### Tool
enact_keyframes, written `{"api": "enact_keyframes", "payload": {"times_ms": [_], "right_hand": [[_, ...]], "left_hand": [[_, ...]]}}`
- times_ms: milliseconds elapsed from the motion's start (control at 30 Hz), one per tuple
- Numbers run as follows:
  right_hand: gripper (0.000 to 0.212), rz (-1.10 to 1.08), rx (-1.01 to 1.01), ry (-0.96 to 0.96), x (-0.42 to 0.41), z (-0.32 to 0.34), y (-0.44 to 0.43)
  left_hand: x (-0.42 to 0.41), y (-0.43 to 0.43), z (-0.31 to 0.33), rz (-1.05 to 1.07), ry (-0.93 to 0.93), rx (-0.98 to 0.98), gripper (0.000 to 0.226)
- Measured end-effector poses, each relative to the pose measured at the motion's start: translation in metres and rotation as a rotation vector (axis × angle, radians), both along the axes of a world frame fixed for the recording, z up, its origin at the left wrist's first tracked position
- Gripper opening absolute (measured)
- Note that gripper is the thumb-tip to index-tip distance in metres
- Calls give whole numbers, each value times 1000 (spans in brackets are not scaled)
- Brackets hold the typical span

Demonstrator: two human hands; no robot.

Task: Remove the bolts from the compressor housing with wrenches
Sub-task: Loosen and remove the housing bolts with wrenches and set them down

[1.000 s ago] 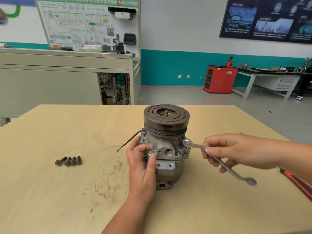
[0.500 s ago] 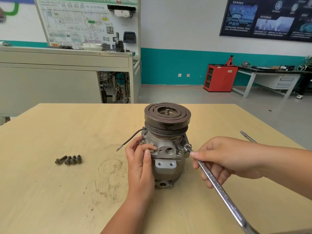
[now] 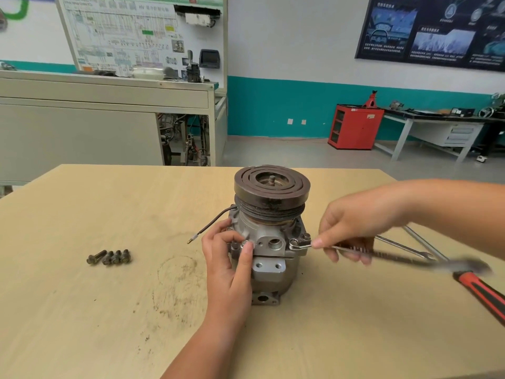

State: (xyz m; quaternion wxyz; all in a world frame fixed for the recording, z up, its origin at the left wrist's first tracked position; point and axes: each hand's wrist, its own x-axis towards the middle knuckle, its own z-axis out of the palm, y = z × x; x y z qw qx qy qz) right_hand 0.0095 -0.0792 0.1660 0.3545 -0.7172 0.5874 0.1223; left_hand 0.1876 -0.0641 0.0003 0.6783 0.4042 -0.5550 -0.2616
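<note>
Four dark bolts (image 3: pixel 109 257), grey compressor housing (image 3: pixel 276 281) upright

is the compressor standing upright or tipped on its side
Upright. The compressor stands on its end on the table, its pulley face pointing up, and the left hand grips its housing.

Silver and dark brown against pale wood on my remote feed.

I see the compressor housing (image 3: pixel 269 258) in dull silver-grey, its pulley (image 3: pixel 272 184) dark brown and patterned with concentric rings. The bolts (image 3: pixel 109 257) are dark grey on the pale tan table (image 3: pixel 82 310), which bears a faint ring of dark smudges. The wrench (image 3: pixel 300 245) is bright silver, the tool handle (image 3: pixel 481 291) red with a black stripe. Behind, the wall (image 3: pixel 287 36) is white above a teal band, with a red cabinet (image 3: pixel 355 127) and a dark blue poster (image 3: pixel 431 31).
</note>
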Motion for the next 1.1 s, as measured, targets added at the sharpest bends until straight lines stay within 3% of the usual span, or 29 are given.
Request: {"api": "enact_keyframes", "payload": {"times_ms": [67, 167, 267, 500, 600, 767, 900, 1100], "right_hand": [[34, 118, -246, 189, -1, 4, -11], [20, 249, -426, 210, -7, 3, -18], [16, 135, -225, 66, -24, 9, -11], [24, -187, 226, -532, -16, -29, 31], [24, -253, 255, -649, -2, -30, 38], [24, -317, 259, -674, 5, -32, 38], [27, -285, 219, -539, 4, -24, 30], [31, 98, -86, 139, 0, 8, -3]], "left_hand": [[1, -1, 0, 12, 2, -6, 5], [4, -3, 1, 36, 33, 4, 15], [4, -2, 2, 16, 42, -8, 13], [3, 0, 3, 3, 35, -40, 17], [4, 1, 3, 13, 31, -45, 15], [4, 3, 5, 61, 33, -68, 17], [4, 2, 5, 79, 39, -54, 9], [4, 2, 5, 82, 43, -69, 11]]}}
